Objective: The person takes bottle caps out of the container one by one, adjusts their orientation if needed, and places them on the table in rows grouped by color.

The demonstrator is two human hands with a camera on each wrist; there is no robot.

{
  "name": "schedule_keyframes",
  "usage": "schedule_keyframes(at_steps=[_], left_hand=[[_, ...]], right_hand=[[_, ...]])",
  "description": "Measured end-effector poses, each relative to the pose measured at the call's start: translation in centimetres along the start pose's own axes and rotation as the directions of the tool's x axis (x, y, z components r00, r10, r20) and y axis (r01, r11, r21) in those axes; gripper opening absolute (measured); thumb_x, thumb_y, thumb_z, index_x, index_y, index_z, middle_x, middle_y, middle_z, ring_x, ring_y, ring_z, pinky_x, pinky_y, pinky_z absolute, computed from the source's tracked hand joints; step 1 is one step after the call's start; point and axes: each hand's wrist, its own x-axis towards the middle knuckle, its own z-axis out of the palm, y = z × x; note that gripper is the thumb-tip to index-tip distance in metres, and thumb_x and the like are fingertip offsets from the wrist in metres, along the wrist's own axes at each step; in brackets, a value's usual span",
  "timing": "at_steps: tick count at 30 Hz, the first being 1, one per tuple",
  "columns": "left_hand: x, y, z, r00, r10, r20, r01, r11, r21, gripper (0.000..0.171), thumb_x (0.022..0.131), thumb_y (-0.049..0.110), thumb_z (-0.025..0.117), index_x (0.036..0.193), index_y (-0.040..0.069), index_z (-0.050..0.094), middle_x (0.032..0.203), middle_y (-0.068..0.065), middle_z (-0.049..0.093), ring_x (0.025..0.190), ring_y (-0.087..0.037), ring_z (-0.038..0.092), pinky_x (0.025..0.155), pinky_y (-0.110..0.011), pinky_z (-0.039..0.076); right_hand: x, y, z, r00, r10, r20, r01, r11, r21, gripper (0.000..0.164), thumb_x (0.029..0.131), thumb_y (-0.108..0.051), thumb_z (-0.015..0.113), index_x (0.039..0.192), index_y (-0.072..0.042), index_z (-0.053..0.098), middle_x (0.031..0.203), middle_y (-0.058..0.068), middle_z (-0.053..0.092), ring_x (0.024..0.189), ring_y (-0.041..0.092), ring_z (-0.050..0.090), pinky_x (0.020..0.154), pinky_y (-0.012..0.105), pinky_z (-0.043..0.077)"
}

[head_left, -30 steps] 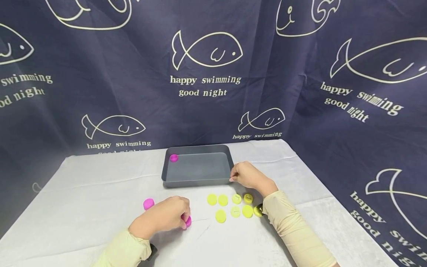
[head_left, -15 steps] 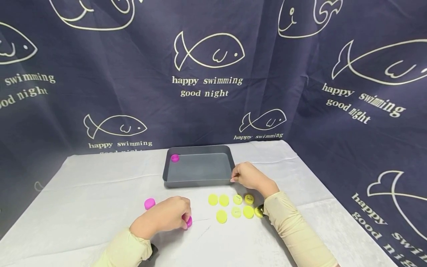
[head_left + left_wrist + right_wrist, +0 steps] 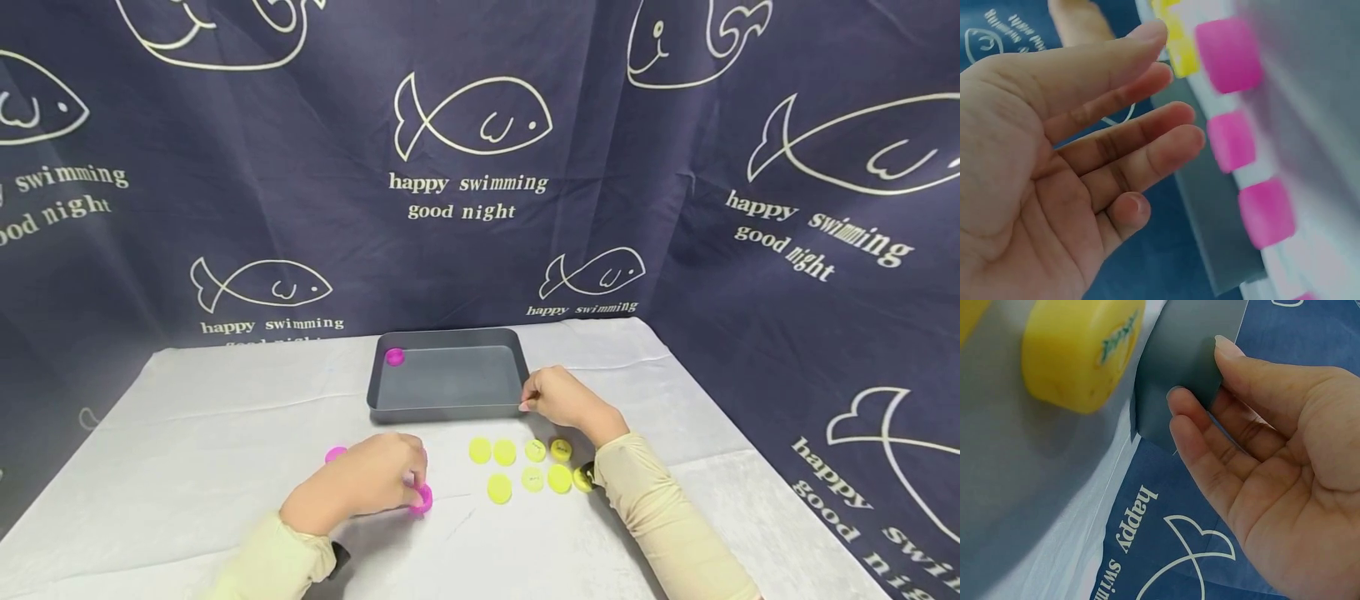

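My left hand (image 3: 367,479) is over the left part of the table, right at a magenta bottle cap (image 3: 424,499). In the left wrist view its fingers are loosely bent and spread, and a gap shows between the thumb tip and the nearest magenta cap (image 3: 1230,56). Behind that hand another magenta cap (image 3: 335,454) is partly hidden. At the near right corner of the dark grey tray (image 3: 450,412), my right hand (image 3: 561,395) pinches the wall, thumb on one side and fingers on the other. Inside the tray's far left corner lies one magenta cap (image 3: 394,357).
Several yellow bottle caps (image 3: 499,488) lie in two loose rows in front of the tray, some under the right forearm. A white cloth (image 3: 225,400) covers the table. Dark blue printed fabric (image 3: 465,275) hangs behind and to the right.
My left hand has lifted slightly and drawn left off the near magenta cap, which now shows more. It covers more of the cap behind it. The right hand keeps its hold on the tray.
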Motion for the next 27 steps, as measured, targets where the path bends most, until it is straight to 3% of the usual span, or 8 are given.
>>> schedule_keyframes(at_steps=[4,6,10,12,15,21,27], left_hand=[[-0.2,-0.6,-1.9,0.994,0.014,-0.11,-0.011,1.0,0.029,0.01,0.08,0.018,0.081,0.087,0.014,0.076,0.087,0.012,0.062,0.08,-0.009,0.063,0.077,-0.029,0.054],[-0.1,-1.1,-3.1,0.98,0.034,-0.194,-0.02,0.997,0.075,0.012,0.081,0.017,0.081,0.091,0.012,0.075,0.091,0.008,0.064,0.082,-0.013,0.065,0.077,-0.032,0.055],[0.9,-2.2,-5.7,0.931,0.081,-0.355,-0.013,0.982,0.19,0.017,0.081,0.016,0.081,0.095,0.012,0.073,0.096,0.003,0.066,0.088,-0.016,0.066,0.082,-0.037,0.055],[1.8,-2.8,-7.0,0.902,0.097,-0.421,-0.006,0.977,0.213,0.017,0.081,0.016,0.081,0.095,0.011,0.073,0.097,0.002,0.067,0.09,-0.017,0.066,0.083,-0.038,0.055],[3.6,-4.2,-8.2,0.872,0.073,-0.484,0.031,0.979,0.203,0.015,0.083,0.016,0.079,0.096,0.01,0.074,0.099,0.001,0.068,0.091,-0.019,0.066,0.083,-0.039,0.054],[6.8,-7.4,-8.3,0.859,-0.103,-0.501,0.171,0.981,0.091,0.019,0.086,0.022,0.076,0.102,0.01,0.075,0.105,0.002,0.068,0.095,-0.021,0.067,0.083,-0.041,0.053],[9.1,-10.9,-7.3,0.867,-0.227,-0.444,0.291,0.953,0.082,0.029,0.086,0.023,0.074,0.109,0.007,0.075,0.113,-0.005,0.07,0.111,-0.028,0.064,0.097,-0.046,0.048]], right_hand=[[0.2,0.0,0.1,1.0,-0.009,0.001,0.009,1.0,-0.005,0.012,0.085,-0.008,0.077,0.075,-0.013,0.074,0.075,-0.009,0.068,0.074,0.007,0.061,0.074,0.03,0.053],[0.2,0.0,0.1,1.0,-0.009,0.004,0.009,1.0,-0.004,0.011,0.086,-0.009,0.077,0.075,-0.013,0.074,0.075,-0.009,0.069,0.074,0.007,0.061,0.074,0.03,0.053],[0.1,-0.1,0.1,1.0,0.007,0.006,-0.007,1.0,-0.002,0.011,0.086,-0.009,0.077,0.075,-0.012,0.075,0.076,-0.009,0.069,0.075,0.008,0.062,0.075,0.031,0.054],[0.0,-0.2,0.0,1.0,0.011,0.006,-0.011,1.0,-0.007,0.011,0.086,-0.009,0.077,0.075,-0.011,0.075,0.075,-0.008,0.069,0.074,0.008,0.062,0.075,0.031,0.054],[-0.1,-0.1,0.0,1.0,-0.002,0.001,0.002,1.0,-0.003,0.011,0.085,-0.008,0.077,0.075,-0.011,0.075,0.075,-0.008,0.069,0.074,0.008,0.062,0.074,0.03,0.054],[-0.3,0.0,0.1,1.0,0.003,0.0,-0.003,1.0,0.006,0.011,0.085,-0.007,0.077,0.075,-0.011,0.075,0.075,-0.008,0.069,0.074,0.008,0.062,0.074,0.03,0.054],[-0.3,-0.2,0.0,1.0,-0.014,-0.009,0.014,1.0,0.002,0.01,0.084,-0.007,0.077,0.075,-0.01,0.075,0.076,-0.006,0.07,0.073,0.008,0.062,0.072,0.029,0.054]])
